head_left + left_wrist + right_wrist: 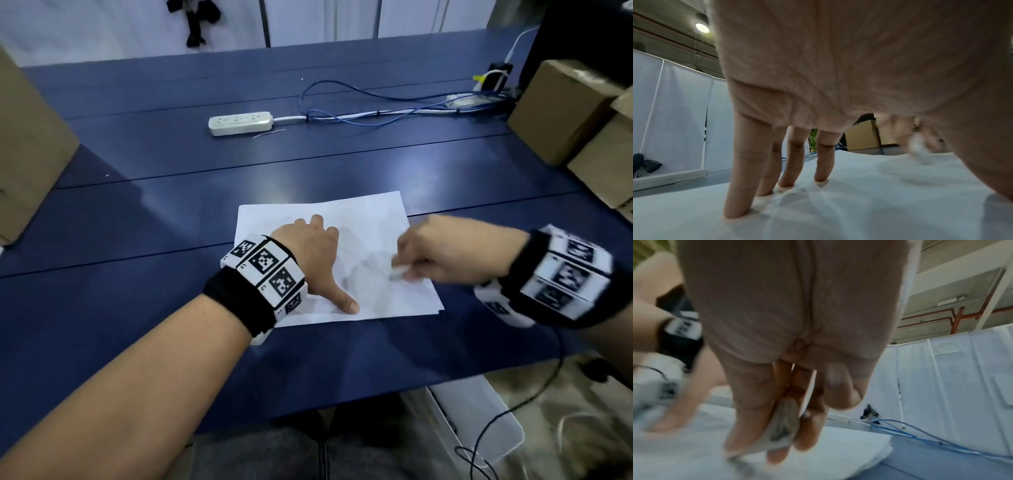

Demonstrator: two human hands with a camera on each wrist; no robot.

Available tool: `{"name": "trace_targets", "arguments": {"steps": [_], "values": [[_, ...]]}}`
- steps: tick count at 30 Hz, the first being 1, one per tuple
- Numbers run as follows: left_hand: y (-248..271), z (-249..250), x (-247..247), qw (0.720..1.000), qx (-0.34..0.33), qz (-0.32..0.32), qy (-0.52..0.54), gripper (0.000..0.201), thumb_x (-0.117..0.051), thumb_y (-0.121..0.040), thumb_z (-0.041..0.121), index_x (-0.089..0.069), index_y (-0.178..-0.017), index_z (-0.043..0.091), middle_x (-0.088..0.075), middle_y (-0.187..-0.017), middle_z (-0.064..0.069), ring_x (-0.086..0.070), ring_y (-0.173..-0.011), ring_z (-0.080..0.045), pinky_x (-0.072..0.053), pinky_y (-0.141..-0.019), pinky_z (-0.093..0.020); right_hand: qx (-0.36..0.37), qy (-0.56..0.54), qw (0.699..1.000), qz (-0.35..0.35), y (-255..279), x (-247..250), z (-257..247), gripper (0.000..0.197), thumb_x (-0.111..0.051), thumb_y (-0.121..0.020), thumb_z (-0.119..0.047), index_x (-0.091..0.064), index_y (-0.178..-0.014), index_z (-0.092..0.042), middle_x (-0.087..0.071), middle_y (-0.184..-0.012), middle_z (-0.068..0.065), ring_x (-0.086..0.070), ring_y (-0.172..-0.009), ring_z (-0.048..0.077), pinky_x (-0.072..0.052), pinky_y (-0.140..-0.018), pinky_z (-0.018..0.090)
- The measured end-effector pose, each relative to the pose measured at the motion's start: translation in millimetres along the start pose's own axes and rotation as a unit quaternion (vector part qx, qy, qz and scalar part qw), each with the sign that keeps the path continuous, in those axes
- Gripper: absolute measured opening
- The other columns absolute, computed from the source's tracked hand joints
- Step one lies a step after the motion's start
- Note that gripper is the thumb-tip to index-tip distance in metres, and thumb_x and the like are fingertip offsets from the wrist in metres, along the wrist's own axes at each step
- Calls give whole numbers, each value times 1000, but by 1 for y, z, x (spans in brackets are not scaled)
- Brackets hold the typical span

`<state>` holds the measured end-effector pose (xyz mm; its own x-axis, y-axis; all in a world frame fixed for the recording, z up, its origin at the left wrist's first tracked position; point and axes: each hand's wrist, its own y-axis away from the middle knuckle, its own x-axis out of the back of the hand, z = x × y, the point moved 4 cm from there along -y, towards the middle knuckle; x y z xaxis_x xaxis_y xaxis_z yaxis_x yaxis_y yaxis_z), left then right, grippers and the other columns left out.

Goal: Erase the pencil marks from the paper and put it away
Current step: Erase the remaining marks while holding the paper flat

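Note:
A white sheet of paper (370,240) with faint grey pencil marks lies on the blue table (171,222) in front of me. My left hand (315,250) presses it flat with straight, spread fingers (795,162) and the thumb near the front edge. My right hand (442,253), blurred, pinches a small white eraser (399,273) whose tip touches the paper's right part. In the right wrist view the eraser (783,423) shows grey smudges between thumb and fingers. The left wrist view also catches the eraser (918,147), blurred, on the paper (859,203).
A white power strip (239,121) with blue and white cables (376,113) lies further back on the table. Cardboard boxes stand at the left (27,154) and right (575,113). A white bin (479,418) and a black cable (513,411) sit below the table's near edge.

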<state>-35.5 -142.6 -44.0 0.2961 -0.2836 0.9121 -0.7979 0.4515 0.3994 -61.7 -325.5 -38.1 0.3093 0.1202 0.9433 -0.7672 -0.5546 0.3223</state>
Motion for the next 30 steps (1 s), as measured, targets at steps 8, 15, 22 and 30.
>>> {"name": "trace_targets", "arguments": {"steps": [8,15,22,30], "values": [[1,1,1,1000,3,-7,-3,103,-65,-48,89,-45,-119,16,-42,-114,-2,-48,-105,-23,-39,-74,-34,-93,11,995,39,-22,17,32,45,-45,-80,-65,-71,-86,-28,-67,-75,-5,-59,-78,18,-56,-71,44],[-1,0,0,1000,2,-8,-2,105,-65,-47,89,-44,-120,16,-41,-113,-2,-47,-104,-23,-37,-72,-33,98,-66,992,-37,18,-5,-15,15,-66,-88,-33,-74,-99,-27,-62,-83,-10,-58,-78,11,-47,-72,26],[0,1,1,1000,6,-13,-1,103,-66,-49,88,-44,-120,16,-41,-116,-3,-48,-108,-23,-39,-75,-34,-86,15,995,57,-20,11,37,23,-60,-90,-46,-73,-93,-27,-66,-76,-8,-57,-77,16,-53,-76,41],[-1,1,1,1000,4,-8,7,103,-67,-48,87,-44,-118,16,-38,-109,-1,-48,-107,-24,-41,-75,-35,4,-36,999,-21,5,-2,1,32,-55,-84,-54,-70,-97,-29,-62,-78,-14,-54,-74,7,-52,-73,31]]}}
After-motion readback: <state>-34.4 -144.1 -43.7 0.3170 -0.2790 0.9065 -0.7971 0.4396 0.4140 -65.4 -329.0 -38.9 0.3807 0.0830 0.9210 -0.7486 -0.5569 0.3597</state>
